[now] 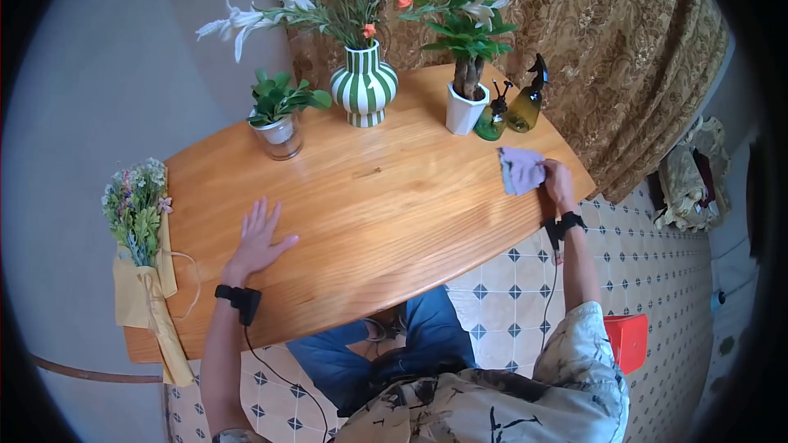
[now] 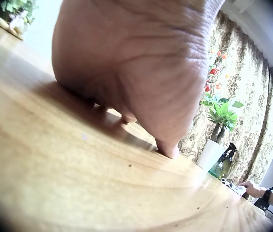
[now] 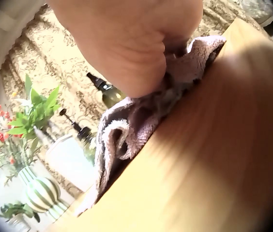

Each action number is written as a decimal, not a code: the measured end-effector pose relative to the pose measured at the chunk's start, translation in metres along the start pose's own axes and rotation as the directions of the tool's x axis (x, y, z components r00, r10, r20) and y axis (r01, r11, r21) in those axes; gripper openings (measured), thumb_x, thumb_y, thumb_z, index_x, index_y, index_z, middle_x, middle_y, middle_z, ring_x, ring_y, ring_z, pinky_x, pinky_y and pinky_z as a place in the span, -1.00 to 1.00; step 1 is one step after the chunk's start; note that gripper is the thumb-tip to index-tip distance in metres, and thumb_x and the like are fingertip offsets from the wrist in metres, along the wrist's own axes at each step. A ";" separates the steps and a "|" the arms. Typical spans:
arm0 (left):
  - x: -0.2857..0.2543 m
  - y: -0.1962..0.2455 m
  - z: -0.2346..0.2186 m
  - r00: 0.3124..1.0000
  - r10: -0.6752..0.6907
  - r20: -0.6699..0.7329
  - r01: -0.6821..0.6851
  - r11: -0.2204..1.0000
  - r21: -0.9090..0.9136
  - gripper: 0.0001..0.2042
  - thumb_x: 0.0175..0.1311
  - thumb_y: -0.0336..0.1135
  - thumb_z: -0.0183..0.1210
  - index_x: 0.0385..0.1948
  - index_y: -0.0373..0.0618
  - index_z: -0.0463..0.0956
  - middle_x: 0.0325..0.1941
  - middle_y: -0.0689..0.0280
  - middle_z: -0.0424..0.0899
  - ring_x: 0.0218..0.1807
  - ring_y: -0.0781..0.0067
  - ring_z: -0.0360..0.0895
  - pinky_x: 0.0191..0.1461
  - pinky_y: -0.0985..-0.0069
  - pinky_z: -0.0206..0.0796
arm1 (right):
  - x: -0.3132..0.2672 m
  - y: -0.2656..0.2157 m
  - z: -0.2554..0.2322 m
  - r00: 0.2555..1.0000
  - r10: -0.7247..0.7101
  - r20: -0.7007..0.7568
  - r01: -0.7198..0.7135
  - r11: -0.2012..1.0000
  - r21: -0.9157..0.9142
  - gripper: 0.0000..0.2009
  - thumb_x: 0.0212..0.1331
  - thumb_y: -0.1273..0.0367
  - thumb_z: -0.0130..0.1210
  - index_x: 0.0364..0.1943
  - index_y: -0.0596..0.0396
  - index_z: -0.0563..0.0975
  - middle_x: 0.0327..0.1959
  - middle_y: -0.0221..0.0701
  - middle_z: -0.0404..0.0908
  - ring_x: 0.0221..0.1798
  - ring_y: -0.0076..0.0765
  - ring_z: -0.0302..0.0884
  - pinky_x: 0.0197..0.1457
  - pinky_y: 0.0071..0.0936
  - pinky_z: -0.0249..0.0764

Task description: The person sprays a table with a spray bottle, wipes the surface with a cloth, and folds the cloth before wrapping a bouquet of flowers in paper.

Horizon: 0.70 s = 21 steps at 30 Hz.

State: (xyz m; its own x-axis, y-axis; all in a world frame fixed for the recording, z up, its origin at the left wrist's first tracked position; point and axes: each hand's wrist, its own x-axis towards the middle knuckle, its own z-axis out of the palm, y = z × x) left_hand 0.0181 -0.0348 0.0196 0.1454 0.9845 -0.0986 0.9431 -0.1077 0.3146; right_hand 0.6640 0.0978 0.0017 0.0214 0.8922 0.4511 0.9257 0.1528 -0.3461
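My right hand [image 1: 560, 183] grips a crumpled lilac cloth [image 1: 520, 171] at the right end of the wooden table [image 1: 328, 271]. In the right wrist view the cloth [image 3: 136, 123] lies bunched and folded on the tabletop under the hand, its fingertips hidden behind the palm. On the left part of the table rests my left hand [image 1: 259, 242], fingers straight and spread, thumb out to the side. The left wrist view shows its palm [image 2: 131, 63] close over the wood and the thumb tip touching it.
A wrapped bouquet [image 1: 139, 230] lies along the left edge. Toward the back stand a small potted plant [image 1: 283, 135], a striped vase [image 1: 365, 90] of flowers, a white planter [image 1: 465, 111], a green glass bottle [image 1: 491, 123] and an amber spray bottle [image 1: 525, 107]. A red stool [image 1: 627, 343] is on the floor.
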 end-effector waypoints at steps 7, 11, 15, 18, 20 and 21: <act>0.001 -0.001 0.002 1.000 -0.012 0.004 0.012 1.000 0.011 -0.14 0.21 0.30 -0.01 0.43 -0.03 -0.10 0.51 -0.05 -0.28 0.55 0.05 -0.43 0.51 0.19 -0.60 | 0.004 -0.009 -0.015 0.953 0.298 -0.053 -0.303 0.928 -0.218 -0.74 -0.02 0.54 -0.03 -0.27 0.16 0.64 -0.31 -0.02 0.62 -0.20 0.11 0.59 -0.10 -0.20 0.50; 0.001 0.002 0.001 1.000 -0.024 0.011 0.024 1.000 0.005 -0.13 0.20 0.31 -0.01 0.42 -0.03 -0.09 0.51 -0.06 -0.28 0.55 0.04 -0.43 0.51 0.19 -0.59 | 0.003 -0.004 0.008 0.986 0.148 -0.077 -0.159 0.974 -0.162 -0.75 -0.03 0.53 -0.03 -0.28 0.17 0.64 -0.31 0.02 0.61 -0.20 0.12 0.59 -0.09 -0.17 0.48; -0.002 0.004 -0.004 1.000 -0.018 0.021 0.017 0.999 0.044 -0.15 0.23 0.27 -0.02 0.41 -0.12 -0.09 0.50 -0.12 -0.27 0.54 -0.02 -0.41 0.52 0.19 -0.54 | -0.004 -0.047 0.025 0.998 0.017 -0.066 -0.017 1.000 -0.007 -0.77 -0.02 0.54 -0.02 -0.30 0.21 0.63 -0.31 0.04 0.60 -0.18 0.15 0.56 -0.05 -0.15 0.45; -0.002 0.002 -0.002 1.000 -0.021 0.010 0.021 0.999 0.048 -0.14 0.23 0.30 -0.04 0.40 -0.14 -0.05 0.49 -0.13 -0.24 0.53 -0.04 -0.38 0.52 0.18 -0.52 | -0.009 -0.100 0.034 0.997 -0.073 0.034 0.071 0.996 0.053 -0.78 -0.04 0.52 0.01 -0.30 0.20 0.62 -0.26 -0.01 0.61 -0.15 0.13 0.55 -0.02 -0.16 0.44; -0.001 -0.001 0.000 0.999 -0.034 0.001 0.033 0.998 0.056 -0.14 0.22 0.30 -0.05 0.40 -0.15 -0.04 0.49 -0.13 -0.23 0.53 -0.05 -0.38 0.51 0.17 -0.52 | -0.013 -0.141 0.040 0.982 -0.146 0.121 0.131 0.984 0.125 -0.76 -0.08 0.53 0.01 -0.30 0.19 0.63 -0.24 -0.07 0.62 -0.14 0.09 0.56 0.00 -0.18 0.45; -0.001 -0.001 -0.001 1.000 -0.030 0.001 0.030 0.998 0.048 -0.13 0.21 0.34 -0.07 0.40 -0.13 -0.03 0.49 -0.14 -0.22 0.53 -0.04 -0.37 0.52 0.17 -0.52 | -0.017 -0.164 0.044 0.970 -0.224 0.097 0.209 0.968 0.138 -0.75 -0.08 0.54 0.00 -0.29 0.16 0.65 -0.23 -0.08 0.63 -0.13 0.08 0.56 0.01 -0.19 0.45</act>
State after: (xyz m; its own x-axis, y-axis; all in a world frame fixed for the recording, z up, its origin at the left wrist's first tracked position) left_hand 0.0170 -0.0357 0.0200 0.1176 0.9871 -0.1088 0.9603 -0.0852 0.2655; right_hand 0.4954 0.0763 0.0144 -0.2228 0.8724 0.4350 0.8483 0.3934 -0.3545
